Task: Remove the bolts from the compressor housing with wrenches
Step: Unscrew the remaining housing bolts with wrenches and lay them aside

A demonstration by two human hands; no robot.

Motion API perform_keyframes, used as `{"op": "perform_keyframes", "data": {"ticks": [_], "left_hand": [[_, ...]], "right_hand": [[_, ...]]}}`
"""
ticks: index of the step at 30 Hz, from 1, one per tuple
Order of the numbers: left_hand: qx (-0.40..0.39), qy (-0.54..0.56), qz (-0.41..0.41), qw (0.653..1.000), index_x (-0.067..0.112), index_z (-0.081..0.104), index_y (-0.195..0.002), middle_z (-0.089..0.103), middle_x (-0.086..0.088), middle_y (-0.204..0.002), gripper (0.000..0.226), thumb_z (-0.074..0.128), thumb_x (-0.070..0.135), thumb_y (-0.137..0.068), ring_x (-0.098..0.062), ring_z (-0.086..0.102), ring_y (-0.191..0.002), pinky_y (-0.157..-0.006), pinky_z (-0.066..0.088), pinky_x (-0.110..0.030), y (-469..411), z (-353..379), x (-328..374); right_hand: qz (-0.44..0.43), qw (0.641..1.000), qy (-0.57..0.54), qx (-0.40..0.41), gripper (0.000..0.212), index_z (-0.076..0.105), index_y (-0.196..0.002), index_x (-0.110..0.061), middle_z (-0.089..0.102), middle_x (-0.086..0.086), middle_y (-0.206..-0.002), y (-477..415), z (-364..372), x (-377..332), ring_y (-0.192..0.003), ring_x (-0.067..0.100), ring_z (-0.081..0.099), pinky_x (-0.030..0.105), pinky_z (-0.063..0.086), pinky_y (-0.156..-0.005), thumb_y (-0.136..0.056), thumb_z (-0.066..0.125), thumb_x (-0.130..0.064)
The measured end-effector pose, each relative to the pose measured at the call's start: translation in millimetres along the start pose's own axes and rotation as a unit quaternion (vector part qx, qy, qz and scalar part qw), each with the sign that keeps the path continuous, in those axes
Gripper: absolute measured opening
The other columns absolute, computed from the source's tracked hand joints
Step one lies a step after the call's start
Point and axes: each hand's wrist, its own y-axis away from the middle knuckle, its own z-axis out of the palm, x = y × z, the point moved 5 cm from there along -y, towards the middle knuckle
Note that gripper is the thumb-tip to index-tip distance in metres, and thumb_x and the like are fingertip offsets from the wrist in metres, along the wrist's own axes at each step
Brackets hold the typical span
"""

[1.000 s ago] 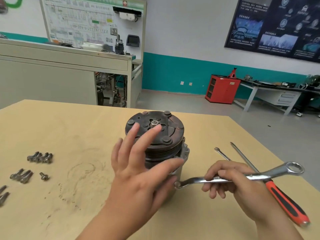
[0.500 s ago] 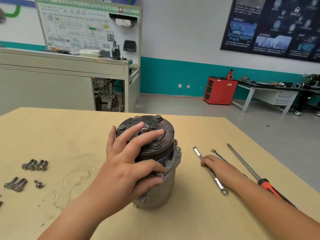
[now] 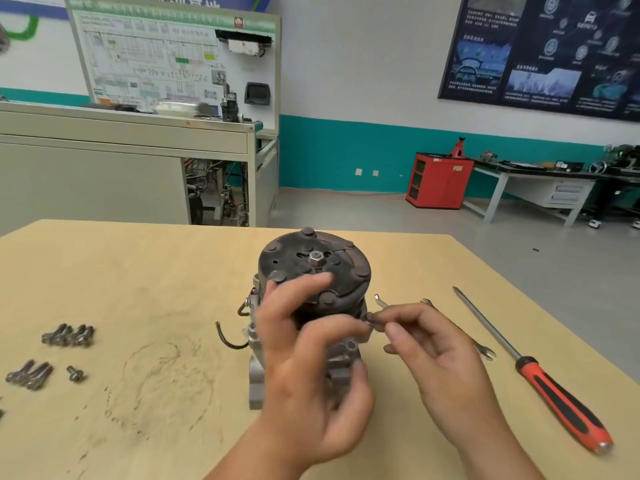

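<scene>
Item: bolt [image 3: 371, 319], sitting at the compressor housing's [image 3: 256, 380] right side; I am pinching it with right hand [image 3: 440, 348], left hand [image 3: 311, 362] gripping housing.

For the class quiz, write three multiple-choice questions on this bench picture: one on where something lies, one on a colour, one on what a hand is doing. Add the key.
1. Where do the loose bolts lie?
A. On the table, left of the compressor
B. On top of the compressor
C. On the floor

2. What colour is the screwdriver handle?
A. Blue
B. Red and black
C. Yellow

3. What is the right hand doing?
A. Holding the screwdriver
B. Lying flat on the table
C. Pinching a bolt at the compressor's side

Key: 1 A, they sit in clusters at the table's left side. 2 B, the handle is red with black. 3 C, its fingertips close on the bolt.
</scene>
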Motion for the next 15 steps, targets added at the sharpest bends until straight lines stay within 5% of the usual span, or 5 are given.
{"op": "perform_keyframes", "data": {"ticks": [4,6,9,12,15], "left_hand": [[0.068,0.015,-0.069,0.995,0.041,0.045,-0.120,0.038,0.007,-0.134,0.055,0.060,0.023,-0.071,-0.027,0.040,-0.127,-0.104,0.033,-0.042,6.5,-36.9,-31.4],[0.031,0.000,-0.142,0.989,0.033,0.037,-0.132,0.035,-0.003,-0.137,0.063,0.063,0.046,-0.076,-0.031,0.035,-0.134,-0.109,0.032,-0.049,15.3,-37.6,-53.3],[-0.068,0.048,-0.239,0.967,0.021,0.026,-0.144,0.028,-0.015,-0.148,0.103,0.066,0.074,-0.065,-0.033,0.030,-0.140,-0.110,0.031,-0.057,42.7,-23.4,-73.4],[-0.099,0.104,-0.291,0.946,0.032,0.019,-0.149,0.027,-0.011,-0.152,0.115,0.080,0.065,-0.056,-0.036,0.032,-0.140,-0.108,0.033,-0.061,60.7,-17.6,-81.8],[-0.084,0.088,-0.267,0.956,0.034,0.022,-0.147,0.026,-0.009,-0.153,0.106,0.078,0.062,-0.062,-0.035,0.030,-0.140,-0.107,0.033,-0.062,60.2,-16.4,-82.5]], "right_hand": [[-0.025,0.994,0.061,0.090,0.029,0.062,-0.089,-0.028,0.063,-0.007,-0.094,-2.6,6.1,18.7,-0.086,0.010,0.059,0.019,0.050,-0.065,-0.067,0.080,-0.024],[-0.034,0.990,0.095,0.097,0.028,0.063,-0.082,-0.029,0.061,-0.012,-0.094,-10.3,6.7,26.8,-0.087,0.007,0.058,0.026,0.049,-0.063,-0.068,0.080,-0.012],[0.014,0.999,-0.012,0.042,0.012,0.071,-0.072,-0.021,0.065,-0.010,-0.105,-22.8,6.0,40.8,-0.098,0.008,0.061,0.035,0.052,-0.071,-0.072,0.071,-0.009],[0.074,0.976,-0.206,0.012,0.022,0.076,-0.089,-0.014,0.064,0.001,-0.121,-22.2,7.6,57.4,-0.114,0.016,0.057,0.028,0.051,-0.077,-0.081,0.055,-0.013],[0.029,0.988,-0.148,0.043,0.027,0.068,-0.090,-0.015,0.065,0.001,-0.118,-23.1,7.5,59.8,-0.111,0.018,0.058,0.029,0.050,-0.081,-0.071,0.073,-0.033]]}}
